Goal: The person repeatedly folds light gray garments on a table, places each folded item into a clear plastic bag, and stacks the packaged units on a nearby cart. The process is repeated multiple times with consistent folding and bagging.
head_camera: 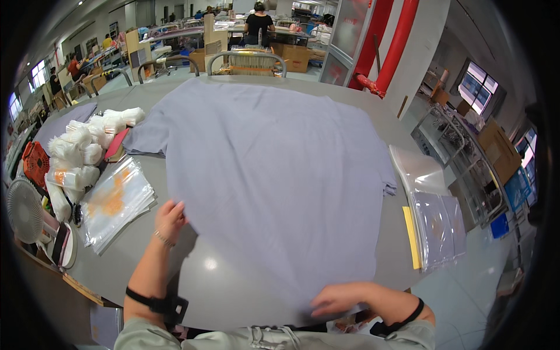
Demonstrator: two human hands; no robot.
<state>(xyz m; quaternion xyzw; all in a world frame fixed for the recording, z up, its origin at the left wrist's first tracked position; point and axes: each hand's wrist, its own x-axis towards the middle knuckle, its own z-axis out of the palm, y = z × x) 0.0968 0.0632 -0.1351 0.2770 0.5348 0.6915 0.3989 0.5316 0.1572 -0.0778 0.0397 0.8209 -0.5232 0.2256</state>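
Note:
A large lavender short-sleeved garment (271, 166) lies spread over the grey table (210, 262), its sleeves out at either side. On the left, my left hand (172, 222) pinches the garment's edge between thumb and fingers. My right hand (337, 298) is at the lower corner of the cloth, near the table's front edge; the fingers are blurred, so I cannot tell whether they grip it. Clear plastic bags with orange print (116, 203) are stacked left of my left hand. At the right edge, packed lavender garments in clear plastic (439, 229) lie beside more clear bags (418, 168).
Rolled white plastic bags (78, 142), a red folder or card (117, 143) and a white fan (26, 210) stand at the left. A yellow strip (411, 238) lies by the packed garments. Beyond the table are metal-framed carts (247, 54) and a person in black (259, 26).

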